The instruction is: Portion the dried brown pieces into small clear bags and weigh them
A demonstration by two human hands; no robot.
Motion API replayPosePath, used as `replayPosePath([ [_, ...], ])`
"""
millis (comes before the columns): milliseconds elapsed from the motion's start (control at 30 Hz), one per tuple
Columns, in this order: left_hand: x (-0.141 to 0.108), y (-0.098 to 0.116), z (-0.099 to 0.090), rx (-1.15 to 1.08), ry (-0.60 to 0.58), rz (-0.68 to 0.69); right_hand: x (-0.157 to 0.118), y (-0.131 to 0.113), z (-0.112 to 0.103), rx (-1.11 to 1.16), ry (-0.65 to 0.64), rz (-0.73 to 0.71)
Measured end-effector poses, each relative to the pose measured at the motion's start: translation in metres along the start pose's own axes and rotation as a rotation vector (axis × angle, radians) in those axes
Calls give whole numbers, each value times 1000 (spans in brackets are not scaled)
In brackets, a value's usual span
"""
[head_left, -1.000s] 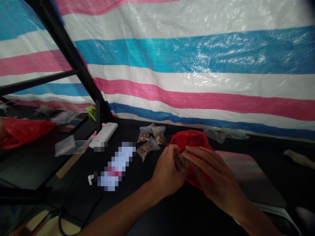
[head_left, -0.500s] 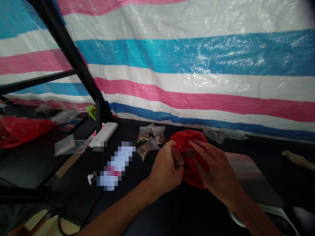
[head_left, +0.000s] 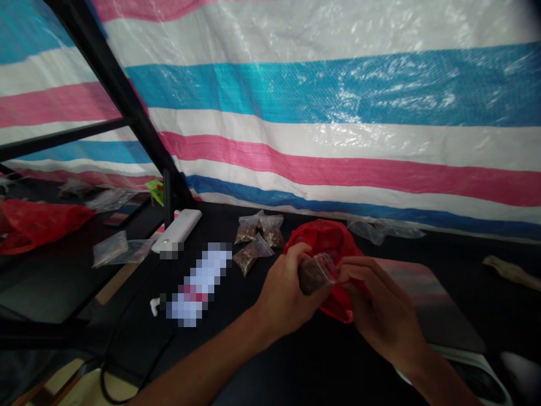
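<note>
Just above the red bag (head_left: 325, 237), a small clear packet (head_left: 316, 273) of dark brown flakes is held up between the hands. The left hand (head_left: 291, 287) wraps its filled lower end, while the right hand (head_left: 382, 307) brings its fingers (head_left: 353, 269) in to pinch the clear upper corner. The hands are together, both clamped on the packet, and that two-sided grip seems to keep it steady and off the table; whether its top is sealed cannot be told. The red bag bunches directly beneath, touching the right hand and left wrist, as if gathered there for the packet. Just left of the red bag, three more packets (head_left: 252, 242) of brown flakes lie close together within easy reach. Farther left are a white power bank (head_left: 177, 231) and a blurred bottle (head_left: 198, 285). Behind the red bag to the right lie crumpled clear wrappers (head_left: 380, 229), and a flat grey slab (head_left: 431, 299) sits just beside it.
</note>
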State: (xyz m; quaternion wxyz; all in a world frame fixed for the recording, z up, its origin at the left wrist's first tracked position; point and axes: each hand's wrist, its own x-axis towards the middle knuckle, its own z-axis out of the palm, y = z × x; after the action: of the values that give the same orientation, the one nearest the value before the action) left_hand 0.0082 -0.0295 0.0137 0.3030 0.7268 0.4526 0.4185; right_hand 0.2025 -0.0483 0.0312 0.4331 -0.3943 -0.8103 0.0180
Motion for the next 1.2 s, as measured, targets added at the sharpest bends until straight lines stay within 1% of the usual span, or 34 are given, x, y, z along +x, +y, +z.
replayPosePath([
  [67,1,3,-1,45,-72,-32,-1,1,0,-22,37,12],
  [167,3,7,-4,125,-115,21,-1,-1,1,-59,97,26],
  [233,4,6,-6,181,-105,41,1,-2,0,-83,104,58],
  [333,7,2,-7,328,-45,12,3,0,-2,-129,90,124],
  [400,9,-1,-8,429,-37,-24,3,5,-2,-143,52,151],
  [467,10,-3,-9,504,-67,-58,2,11,-2,-141,-12,157],
  [533,11,-4,-10,542,-89,-82,0,16,-1,-137,-82,148],
  [600,11,-4,-10,545,-98,-90,-2,19,0,-142,-118,132],
  [667,10,-3,-10,519,-121,-77,-2,19,0,-148,-121,117],
  [767,10,-4,-8,434,-138,-50,0,16,-3,-159,-85,102],
  [900,8,-3,-7,193,-46,-70,1,12,-5,-166,-73,89],
  [1000,5,0,-7,2,5,-74,-2,7,-2,-122,-81,105],
  [1100,0,2,-5,-94,-17,-64,-3,0,2,-21,-81,143],
  [1200,-2,2,-3,-132,-66,-24,-2,-1,1,2,-48,132],
])
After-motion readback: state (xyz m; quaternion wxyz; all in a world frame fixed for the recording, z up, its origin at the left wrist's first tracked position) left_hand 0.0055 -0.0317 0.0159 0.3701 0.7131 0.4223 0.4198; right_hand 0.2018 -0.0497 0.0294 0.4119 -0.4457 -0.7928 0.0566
